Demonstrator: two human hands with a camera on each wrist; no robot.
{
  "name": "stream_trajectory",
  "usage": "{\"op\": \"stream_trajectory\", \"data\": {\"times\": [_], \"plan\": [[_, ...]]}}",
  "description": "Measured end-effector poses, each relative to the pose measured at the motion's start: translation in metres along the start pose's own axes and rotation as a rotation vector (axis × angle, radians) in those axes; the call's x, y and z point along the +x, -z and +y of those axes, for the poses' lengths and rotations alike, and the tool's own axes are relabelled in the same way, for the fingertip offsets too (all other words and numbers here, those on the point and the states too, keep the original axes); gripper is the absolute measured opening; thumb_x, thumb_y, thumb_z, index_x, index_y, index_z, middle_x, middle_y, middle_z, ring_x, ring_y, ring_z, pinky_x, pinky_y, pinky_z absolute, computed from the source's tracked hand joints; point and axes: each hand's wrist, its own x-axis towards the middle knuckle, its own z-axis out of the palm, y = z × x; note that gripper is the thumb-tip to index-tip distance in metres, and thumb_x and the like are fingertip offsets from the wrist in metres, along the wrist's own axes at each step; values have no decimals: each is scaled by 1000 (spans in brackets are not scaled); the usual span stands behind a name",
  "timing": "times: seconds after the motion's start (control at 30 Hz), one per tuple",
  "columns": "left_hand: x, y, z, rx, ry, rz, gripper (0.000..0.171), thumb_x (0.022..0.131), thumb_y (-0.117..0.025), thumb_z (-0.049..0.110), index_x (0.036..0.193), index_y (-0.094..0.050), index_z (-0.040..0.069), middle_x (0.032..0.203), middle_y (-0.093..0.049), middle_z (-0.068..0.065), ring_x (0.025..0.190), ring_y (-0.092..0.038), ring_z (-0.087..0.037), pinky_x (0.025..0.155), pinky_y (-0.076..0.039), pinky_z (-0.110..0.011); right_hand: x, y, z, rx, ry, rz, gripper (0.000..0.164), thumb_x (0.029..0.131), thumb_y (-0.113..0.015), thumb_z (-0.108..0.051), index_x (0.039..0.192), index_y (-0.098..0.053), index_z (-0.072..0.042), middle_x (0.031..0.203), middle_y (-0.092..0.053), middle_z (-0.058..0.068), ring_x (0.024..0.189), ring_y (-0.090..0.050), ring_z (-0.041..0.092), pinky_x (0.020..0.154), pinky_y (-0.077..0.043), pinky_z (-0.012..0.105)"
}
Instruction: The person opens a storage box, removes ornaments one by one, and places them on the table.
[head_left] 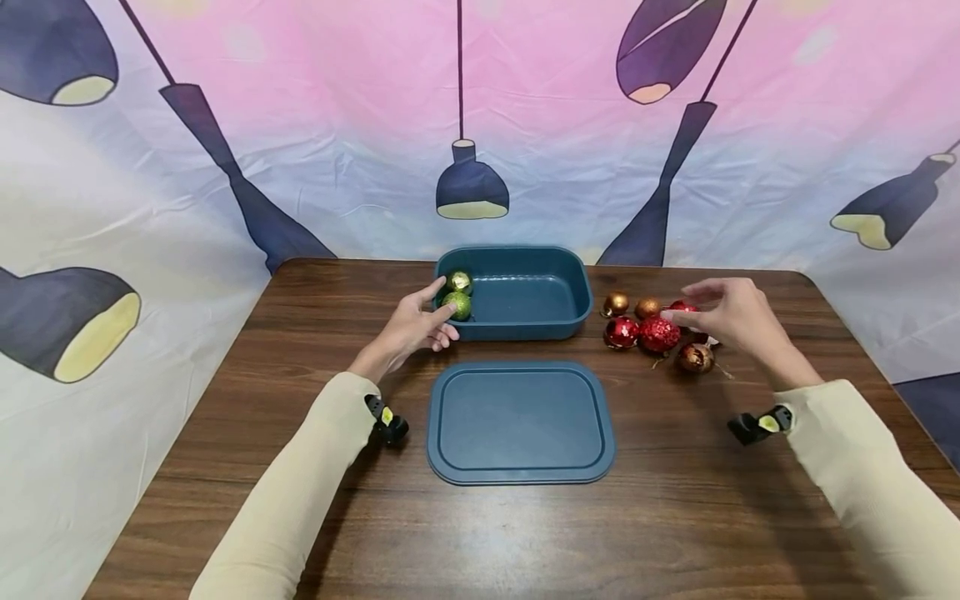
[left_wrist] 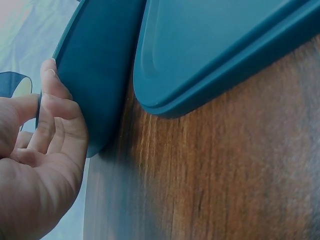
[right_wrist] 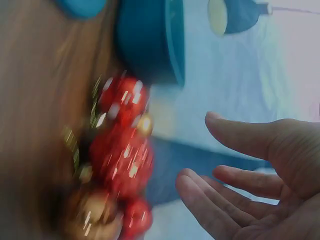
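Observation:
My left hand [head_left: 411, 327] grips the left end of a dark blue rectangular container [head_left: 517, 330], thumb and fingers at its rim. Inside that end lie two green baubles, a shiny one [head_left: 459, 282] and a glittery one [head_left: 457, 306]. In the left wrist view, the fingers [left_wrist: 60, 107] bend against the container's wall [left_wrist: 102, 65]. My right hand [head_left: 738, 312] hovers at the right over a cluster of baubles, thumb and fingers apart with nothing between them. Below it are a glittery red bauble [head_left: 660, 334], a shiny red one [head_left: 621, 332] and a mottled brown one [head_left: 695, 357].
A flat blue lid [head_left: 521, 423] lies on the wooden table [head_left: 480, 533] in front of the container. Gold [head_left: 616, 303] and copper [head_left: 647, 307] baubles sit behind the red ones. A curtain printed with lamps [head_left: 375, 167] hangs behind the table.

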Motion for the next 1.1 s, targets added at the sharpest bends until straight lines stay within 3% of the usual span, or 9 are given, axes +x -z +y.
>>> {"op": "stream_trajectory", "data": {"times": [0.27,0.6,1.1], "plan": [[0,-1,2,-1,17,10,70,106,-57,24,164,-19,29,72,-69,-9,56,-60,-13,55,-49,-23,26,-23,-57,80,27,-75,59,88,-81,-37,129,-66,2,126,-66,24,115,-62,40,95,-49,56],[-2,-1,4,-6,17,11,69,106,-57,24,164,-19,28,74,-70,-12,56,-60,-14,55,-49,-23,51,-63,-109,90,135,-146,51,87,-83,-31,125,-69,0,124,-66,20,110,-62,34,91,-52,50],[0,-1,3,6,35,20,70,106,-58,27,164,-19,30,72,-70,-9,56,-61,-13,55,-51,-22,75,-123,-159,103,176,-278,52,86,-84,-28,128,-68,-1,124,-68,14,115,-62,29,98,-51,45]]}}
